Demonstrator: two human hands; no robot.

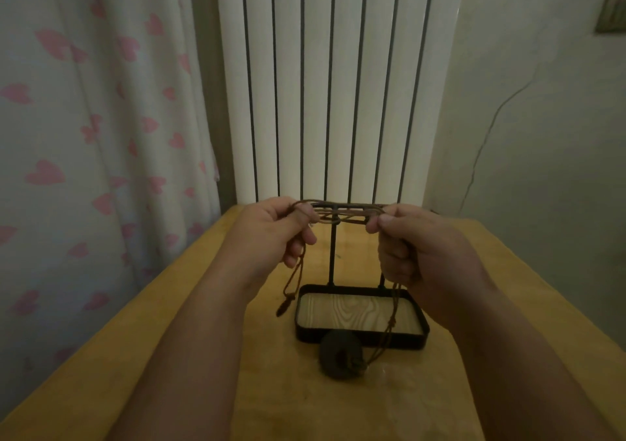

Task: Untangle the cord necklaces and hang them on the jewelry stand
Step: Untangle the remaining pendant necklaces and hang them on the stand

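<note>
Brown cord necklaces [342,215] stretch in several crossed strands between my two hands, level with the top bar of the black jewelry stand [333,254]. My left hand [271,234] pinches the left end of the cords, and a small dark pendant [283,308] dangles below it. My right hand [416,247] grips the right end. From it, cords drop down to a round dark pendant [340,354] lying on the table in front of the stand's wood-lined tray base [360,334]. The top bar is mostly hidden behind the cords.
The stand sits on a yellow wooden table [423,400]. A white ribbed radiator [338,85] rises behind it. A curtain with pink hearts [84,135] hangs at the left, and a plain wall [542,119] is at the right.
</note>
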